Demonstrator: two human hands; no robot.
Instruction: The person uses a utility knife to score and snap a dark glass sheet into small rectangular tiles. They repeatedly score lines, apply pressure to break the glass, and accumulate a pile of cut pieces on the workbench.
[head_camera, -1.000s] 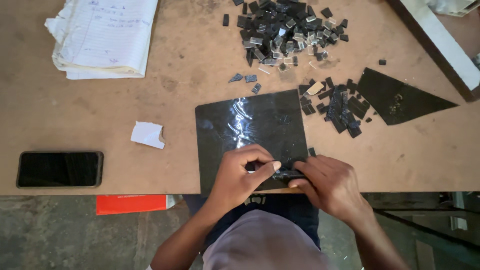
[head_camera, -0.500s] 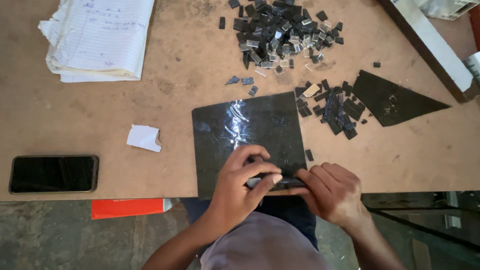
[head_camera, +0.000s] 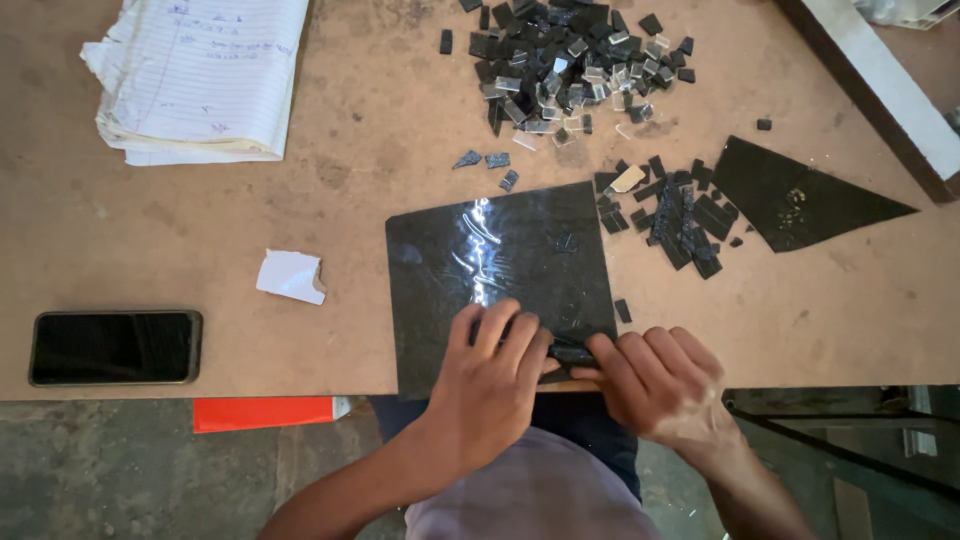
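Both hands work the near edge of a glossy black sheet (head_camera: 500, 270) at the table's (head_camera: 350, 160) near edge: left hand (head_camera: 490, 385) pressed flat, fingers curled; right hand (head_camera: 655, 385) pinching a narrow strip (head_camera: 572, 354). 2 piles of small black chips (head_camera: 570, 60) lie far right.

The left hand (head_camera: 492, 385) has slid further onto the dark sheet (head_camera: 500, 270), fingers flatter; the right hand (head_camera: 655, 385) has shifted slightly right.
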